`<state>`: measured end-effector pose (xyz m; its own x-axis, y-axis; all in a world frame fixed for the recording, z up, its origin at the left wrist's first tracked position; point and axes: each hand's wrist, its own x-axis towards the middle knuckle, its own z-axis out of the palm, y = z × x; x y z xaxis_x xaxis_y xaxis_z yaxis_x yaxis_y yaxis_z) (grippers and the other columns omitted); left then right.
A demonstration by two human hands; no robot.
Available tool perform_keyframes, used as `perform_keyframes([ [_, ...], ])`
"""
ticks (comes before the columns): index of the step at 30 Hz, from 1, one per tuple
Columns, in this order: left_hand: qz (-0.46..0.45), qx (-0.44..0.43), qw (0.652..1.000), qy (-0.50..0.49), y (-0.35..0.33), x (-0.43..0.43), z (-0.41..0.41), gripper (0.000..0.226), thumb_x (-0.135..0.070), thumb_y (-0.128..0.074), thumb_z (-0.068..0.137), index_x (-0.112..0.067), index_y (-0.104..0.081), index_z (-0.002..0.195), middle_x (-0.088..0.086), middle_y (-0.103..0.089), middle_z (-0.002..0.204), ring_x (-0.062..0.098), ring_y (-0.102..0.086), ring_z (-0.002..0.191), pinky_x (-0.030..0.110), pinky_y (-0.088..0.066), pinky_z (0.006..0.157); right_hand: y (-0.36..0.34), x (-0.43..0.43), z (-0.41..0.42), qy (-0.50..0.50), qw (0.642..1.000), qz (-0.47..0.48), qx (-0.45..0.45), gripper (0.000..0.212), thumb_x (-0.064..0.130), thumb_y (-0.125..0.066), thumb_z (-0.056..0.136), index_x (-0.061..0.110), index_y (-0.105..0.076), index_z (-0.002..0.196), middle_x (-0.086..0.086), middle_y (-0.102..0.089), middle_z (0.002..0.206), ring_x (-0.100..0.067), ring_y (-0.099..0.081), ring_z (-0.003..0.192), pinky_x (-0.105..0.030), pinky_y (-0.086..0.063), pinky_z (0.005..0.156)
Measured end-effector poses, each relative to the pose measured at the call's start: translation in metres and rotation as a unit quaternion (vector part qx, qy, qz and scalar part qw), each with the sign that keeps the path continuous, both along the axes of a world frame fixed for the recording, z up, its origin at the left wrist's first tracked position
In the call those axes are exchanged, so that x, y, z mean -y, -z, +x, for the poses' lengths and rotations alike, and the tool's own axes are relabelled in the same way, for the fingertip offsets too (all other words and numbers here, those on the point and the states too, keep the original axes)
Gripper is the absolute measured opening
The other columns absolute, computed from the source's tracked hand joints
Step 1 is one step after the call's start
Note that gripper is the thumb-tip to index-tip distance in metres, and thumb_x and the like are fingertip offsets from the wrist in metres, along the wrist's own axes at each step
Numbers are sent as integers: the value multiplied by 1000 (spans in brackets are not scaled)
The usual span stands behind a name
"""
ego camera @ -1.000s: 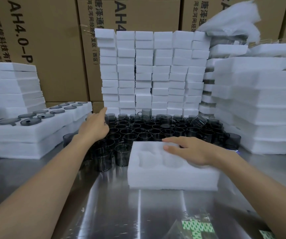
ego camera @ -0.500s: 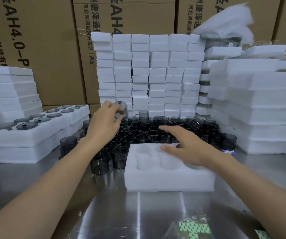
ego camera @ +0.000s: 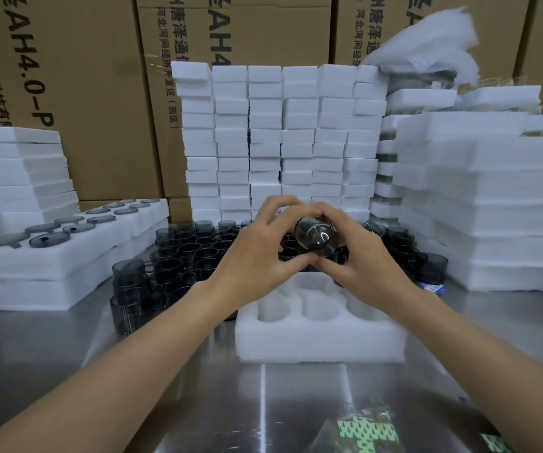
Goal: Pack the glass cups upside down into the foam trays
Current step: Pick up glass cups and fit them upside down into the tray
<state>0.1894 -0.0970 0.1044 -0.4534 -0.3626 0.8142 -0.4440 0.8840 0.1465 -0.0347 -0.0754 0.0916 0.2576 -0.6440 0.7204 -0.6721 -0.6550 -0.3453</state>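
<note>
Hands meet above a packing bench: the left hand [ego camera: 257, 253] and right hand [ego camera: 358, 256] together hold one smoky glass cup [ego camera: 314, 238] in mid-air, fingers of both curled closed around its sides, its round end tipped toward the camera. Directly below sits a white foam tray [ego camera: 319, 331] on the steel table [ego camera: 165, 387], its round pockets unfilled. Behind the tray, a crowd of dark glass cups [ego camera: 195, 246] stands upright across the table. To the left, packed foam trays [ego camera: 67, 243] show cup bases flush in their pockets. Stacks of foam blocks [ego camera: 280, 138] rise at the back against cardboard cartons [ego camera: 84, 93], with more foam sheets [ego camera: 492, 204] piled at right.
</note>
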Motion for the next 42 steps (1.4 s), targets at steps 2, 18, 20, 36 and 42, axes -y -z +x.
perform_keyframes([
  [2,68,-49,996,17,1,0,-4,79,-48,-88,86,-44,-47,153,-23,-59,141,0,-64,122,26,-55,92,0,2,-1,8,1000,-1,5,97,30,-84,92,58,-24,161,42,-58,133,5,-66,114,-24,-57,92],
  [18,-14,-169,985,34,-1,-19,-21,67,-37,-91,84,-27,-60,142,-13,-56,129,16,-69,99,12,-43,77,-6,-6,6,11,981,-182,62,77,1,-72,91,15,-42,160,4,-57,153,-9,-56,139,-20,-41,116],
  [20,-34,-155,987,25,-1,-19,-20,69,-33,-89,88,-23,-58,149,-10,-54,131,15,-68,95,13,-43,75,-8,-6,6,-4,983,-165,78,79,1,-70,95,19,-36,164,11,-53,157,-5,-53,143,-21,-41,118],
  [36,22,-214,976,39,-3,-19,-19,63,-34,-88,87,-25,-65,145,-12,-56,122,19,-69,88,15,-44,68,-7,-5,9,-7,971,-235,33,79,7,-68,101,31,-30,165,26,-40,160,-11,-49,145,-19,-37,117],
  [42,73,-243,967,16,-3,-17,-18,51,-56,-83,84,-28,-75,125,-15,-48,145,16,-58,126,24,-51,79,-5,-5,9,18,977,-213,25,68,24,-71,99,29,-40,160,19,-54,146,-9,-55,133,-21,-44,108],
])
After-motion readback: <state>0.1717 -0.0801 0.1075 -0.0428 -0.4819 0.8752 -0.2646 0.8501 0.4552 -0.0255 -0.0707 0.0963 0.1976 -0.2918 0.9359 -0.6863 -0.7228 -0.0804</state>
